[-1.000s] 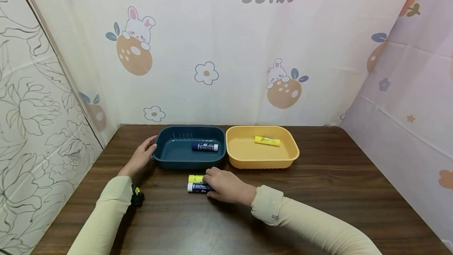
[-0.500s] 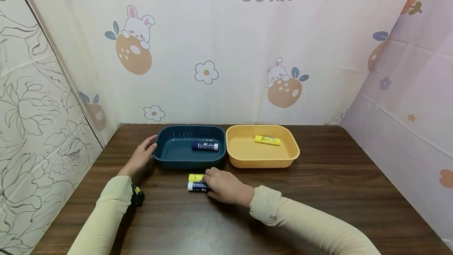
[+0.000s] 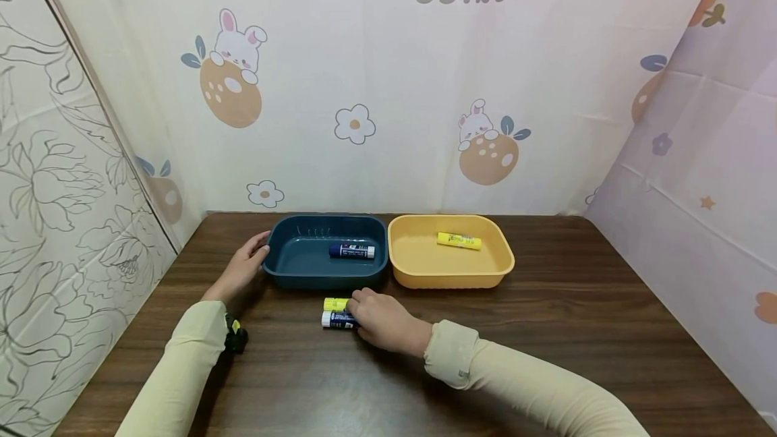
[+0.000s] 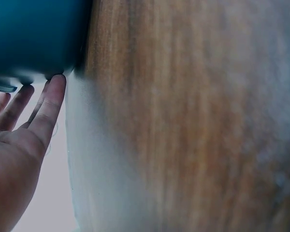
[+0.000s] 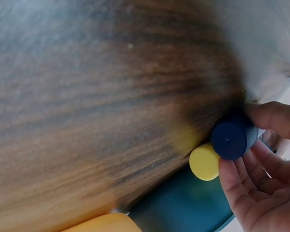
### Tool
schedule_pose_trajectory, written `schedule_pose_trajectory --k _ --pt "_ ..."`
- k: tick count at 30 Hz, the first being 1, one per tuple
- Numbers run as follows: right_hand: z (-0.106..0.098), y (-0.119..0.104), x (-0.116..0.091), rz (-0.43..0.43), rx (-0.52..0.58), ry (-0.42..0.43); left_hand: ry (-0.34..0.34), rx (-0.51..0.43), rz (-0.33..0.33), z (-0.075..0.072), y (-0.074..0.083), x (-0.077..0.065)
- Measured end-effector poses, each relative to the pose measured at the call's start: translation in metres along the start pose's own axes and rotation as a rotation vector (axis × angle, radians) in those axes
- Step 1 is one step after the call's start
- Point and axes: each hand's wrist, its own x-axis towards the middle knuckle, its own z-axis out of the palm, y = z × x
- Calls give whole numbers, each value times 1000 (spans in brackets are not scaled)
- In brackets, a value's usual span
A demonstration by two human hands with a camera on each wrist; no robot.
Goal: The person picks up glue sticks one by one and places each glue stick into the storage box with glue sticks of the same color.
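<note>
My right hand (image 3: pixel 385 319) pinches a navy glue stick (image 5: pixel 230 140) with a white end, thumb on one side and fingers on the other. Right alongside it lies a yellow glue stick (image 3: pixel 335 304), partly covered by the fingers in the head view; its round yellow end (image 5: pixel 204 163) shows beside the fingertips in the right wrist view. My left hand (image 3: pixel 241 268) touches the left wall of the dark blue bin (image 3: pixel 324 282) with extended fingers (image 4: pixel 50 104). Inside that bin lies another navy glue stick (image 3: pixel 352 251).
A yellow bin (image 3: pixel 449 280) stands against the blue bin's right side, holding a yellow glue stick (image 3: pixel 458 241). Both bins are at the back of the brown wooden table (image 3: pixel 583 329), close to a printed curtain (image 3: pixel 388 73).
My right wrist and sleeve have shifted slightly left. The printed label on the pinched navy glue stick shows a different side. The left hand and both bins stay put.
</note>
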Motion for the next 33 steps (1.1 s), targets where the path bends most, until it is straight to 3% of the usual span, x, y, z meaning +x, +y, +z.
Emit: schedule_pose_trajectory --k 18,33 --pt "-2 1 -4 19 38 27 -4 -18 19 0 1 -2" --pt "-20 8 -8 37 59 65 8 1 42 0 -1 -1"
